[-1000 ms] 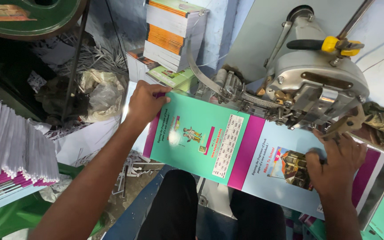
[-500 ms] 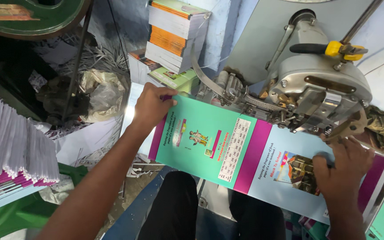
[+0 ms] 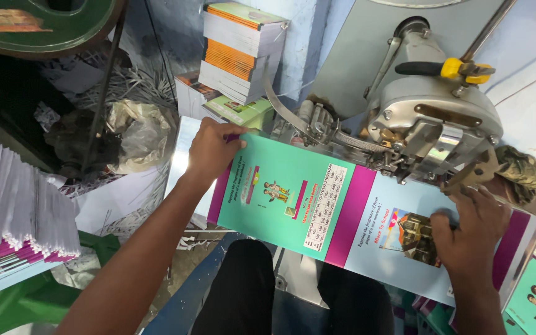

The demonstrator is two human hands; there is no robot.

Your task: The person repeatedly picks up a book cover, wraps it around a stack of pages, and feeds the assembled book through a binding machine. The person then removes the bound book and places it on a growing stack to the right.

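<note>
An opened booklet cover (image 3: 317, 205), teal, magenta and pale blue with small pictures, lies across the bed of a grey metal stitching machine (image 3: 429, 124). My left hand (image 3: 212, 149) grips the cover's left end, thumb on top. At the right end my right hand (image 3: 469, 232) presses down on the pale blue panel, fingers spread just below the machine's head. The cover's fold line runs under the machine's head.
A stack of orange and green booklets (image 3: 240, 49) stands behind the machine. A fanned pile of white-edged booklets (image 3: 13, 211) sits at the left. Paper scraps and a crumpled bag (image 3: 134, 133) lie on the floor. Pliers with yellow grips (image 3: 460, 68) rest on the machine.
Both hands have slid the cover slightly to the right along the machine bed. The camera has shifted a little; the hands keep the same hold.
</note>
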